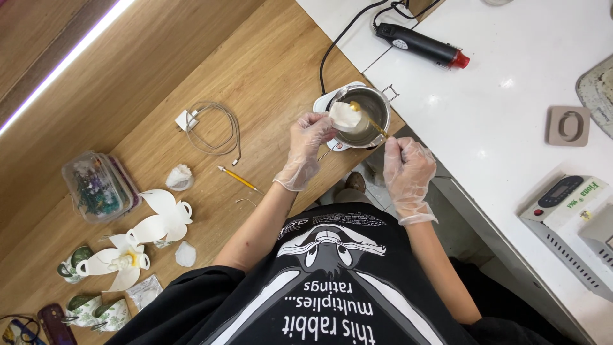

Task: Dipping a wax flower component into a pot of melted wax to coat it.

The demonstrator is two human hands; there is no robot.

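Over the round metal pot [369, 115], its contents hard to make out, the gloved left hand [306, 144] pinches a white petal-shaped piece [345, 116] while the gloved right hand [407, 169] grips a thin gold-tipped stick [369, 118].

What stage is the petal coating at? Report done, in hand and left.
Done, apparently: one white flower lies assembled on the wooden table, beside large white petals. In hand: the left hand holds a white petal over the small metal pot, while the right hand works a gold spoon at it. Left, probably: loose small petals lie waiting.
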